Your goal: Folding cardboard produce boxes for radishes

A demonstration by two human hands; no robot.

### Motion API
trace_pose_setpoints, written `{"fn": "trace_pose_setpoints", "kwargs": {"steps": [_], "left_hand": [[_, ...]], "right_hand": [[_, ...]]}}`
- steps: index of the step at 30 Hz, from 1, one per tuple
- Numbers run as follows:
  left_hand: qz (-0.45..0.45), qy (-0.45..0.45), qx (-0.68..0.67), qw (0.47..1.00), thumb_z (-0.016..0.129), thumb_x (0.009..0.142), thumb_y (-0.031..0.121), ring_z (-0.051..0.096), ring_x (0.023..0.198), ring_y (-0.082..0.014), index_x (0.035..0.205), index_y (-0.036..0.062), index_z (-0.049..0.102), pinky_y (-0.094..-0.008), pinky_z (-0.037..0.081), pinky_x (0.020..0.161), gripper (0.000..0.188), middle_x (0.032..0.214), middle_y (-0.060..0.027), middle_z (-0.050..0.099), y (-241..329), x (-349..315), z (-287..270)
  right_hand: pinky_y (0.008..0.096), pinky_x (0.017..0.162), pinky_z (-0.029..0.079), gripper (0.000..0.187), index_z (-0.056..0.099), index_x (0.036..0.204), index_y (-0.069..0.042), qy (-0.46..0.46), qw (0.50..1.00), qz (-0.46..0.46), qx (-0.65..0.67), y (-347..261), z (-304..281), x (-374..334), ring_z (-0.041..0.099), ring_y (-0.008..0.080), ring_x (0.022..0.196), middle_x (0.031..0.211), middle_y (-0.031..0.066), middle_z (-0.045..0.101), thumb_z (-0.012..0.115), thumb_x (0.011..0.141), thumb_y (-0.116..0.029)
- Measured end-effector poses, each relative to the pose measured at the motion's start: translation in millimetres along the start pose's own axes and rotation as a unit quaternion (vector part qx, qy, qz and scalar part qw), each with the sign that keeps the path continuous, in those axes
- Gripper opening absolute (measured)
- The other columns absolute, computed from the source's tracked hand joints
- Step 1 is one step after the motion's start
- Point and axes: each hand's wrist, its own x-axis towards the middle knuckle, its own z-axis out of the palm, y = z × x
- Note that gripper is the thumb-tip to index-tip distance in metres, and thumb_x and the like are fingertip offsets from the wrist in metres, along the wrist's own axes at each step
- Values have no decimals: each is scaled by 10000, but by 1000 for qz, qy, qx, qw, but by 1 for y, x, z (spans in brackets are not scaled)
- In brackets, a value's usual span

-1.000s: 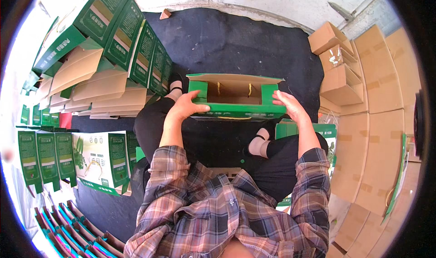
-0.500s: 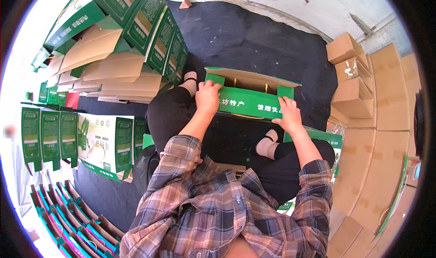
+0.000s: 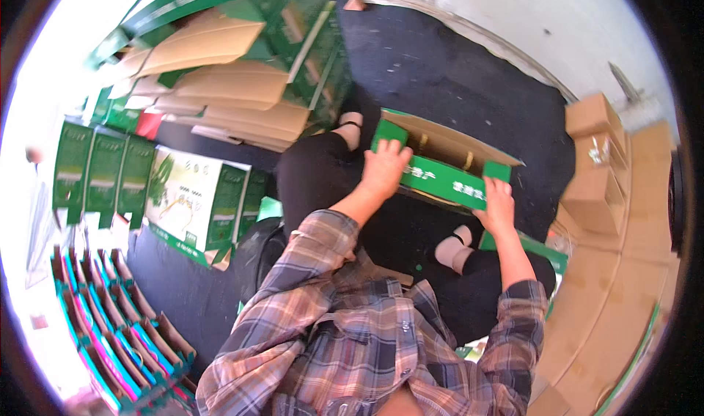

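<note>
A green cardboard gift box [image 3: 441,184] with white lettering lies between my feet, its opening turned up. Two yellow cord handles [image 3: 469,159] stick up along the brown inner side of its far panel. My left hand [image 3: 384,170] grips the box's left end, fingers bent over the green end flap. At the other end, my right hand [image 3: 499,205] holds the near right corner, with its fingers lying over the edge beside the right flap. The thumbs and the lower part of the box are partly hidden.
Tall piles of flattened green cartons [image 3: 220,93] rise at the left. Below them stand set-up green and white boxes [image 3: 194,203]. Several narrow blue and pink boxes [image 3: 121,321] fill the lower left. Brown cartons [image 3: 598,189] line the right side, near a white wall [image 3: 506,13].
My head has turned, so the whole scene sits tilted and shifted to the right. Both hands keep their hold at the two ends of the green gift box.
</note>
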Motion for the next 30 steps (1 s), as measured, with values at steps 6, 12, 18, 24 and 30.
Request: {"fn": "trace_pose_setpoints", "kwargs": {"steps": [6,12,18,24,30], "left_hand": [[3,-41,-22,999,651,685,116,473,1047,-268,1110,173,551,-440,441,741,440,1049,-84,488,8,0,-1],[-7,-93,20,995,599,775,158,442,1129,-269,1223,156,516,-600,309,956,456,1123,-85,491,7,1,0],[46,-38,49,997,564,808,176,460,1100,-256,1306,144,459,-612,281,983,510,1125,-65,493,10,0,12],[142,-41,-7,989,743,620,271,493,1020,-234,1190,70,517,-421,376,902,646,1024,-58,520,21,-2,-3],[52,-59,-158,984,769,552,282,473,1041,-252,1118,50,535,-408,381,880,655,1051,-83,503,30,-13,-6]], "right_hand": [[428,925,419,803,430,1262,-36,-25,1000,5,-14,3,-2,-9,432,336,1151,1219,151,474,801,550,-80],[456,995,358,913,249,1397,-55,-76,996,4,-39,0,8,-11,332,313,1282,1378,143,356,765,643,-73],[435,1059,299,966,151,1429,-47,-119,991,20,-51,2,11,0,242,311,1349,1464,155,242,744,666,-61],[386,1064,301,824,256,1395,-12,-132,990,44,6,20,-9,3,258,316,1341,1434,190,294,713,713,-88],[358,933,419,438,540,1172,63,-80,972,29,220,12,-47,-10,576,301,1060,1123,212,603,625,783,-120]]}}
